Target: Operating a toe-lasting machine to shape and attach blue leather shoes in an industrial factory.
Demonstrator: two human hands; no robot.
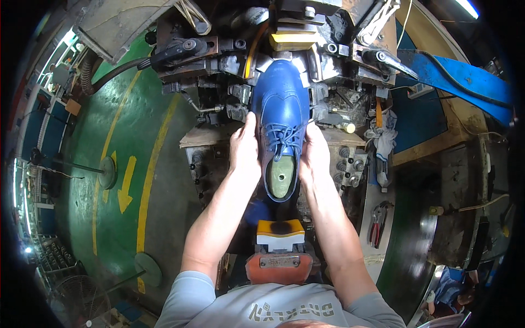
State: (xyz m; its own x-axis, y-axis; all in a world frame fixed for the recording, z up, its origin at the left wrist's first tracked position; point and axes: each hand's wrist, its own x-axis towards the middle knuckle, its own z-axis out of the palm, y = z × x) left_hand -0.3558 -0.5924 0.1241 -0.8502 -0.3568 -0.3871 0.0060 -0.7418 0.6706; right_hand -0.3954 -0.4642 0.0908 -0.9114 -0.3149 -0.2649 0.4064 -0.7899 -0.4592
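Observation:
A blue lace-up dress shoe (280,109) points toe-first into a shoe-making machine (219,65). Inside its opening sits a pale green shoe last (281,176) with a small hole. My left hand (244,146) grips the shoe's left side, and my right hand (315,152) grips its right side. The fingers wrap underneath and are mostly hidden. Beyond the toe is a yellow-faced pad (293,41) of the machine, with metal clamp parts on both sides. Nearer me, below the heel, a yellow and white block (280,234) sits on an orange-red mount (280,268).
Red-handled pliers (376,227) lie on a ledge at the right, below a grey rag (385,134). A blue metal arm (459,85) reaches across the upper right. Green floor with yellow markings (127,186) stretches to the left. Another person (451,292) is at the lower right.

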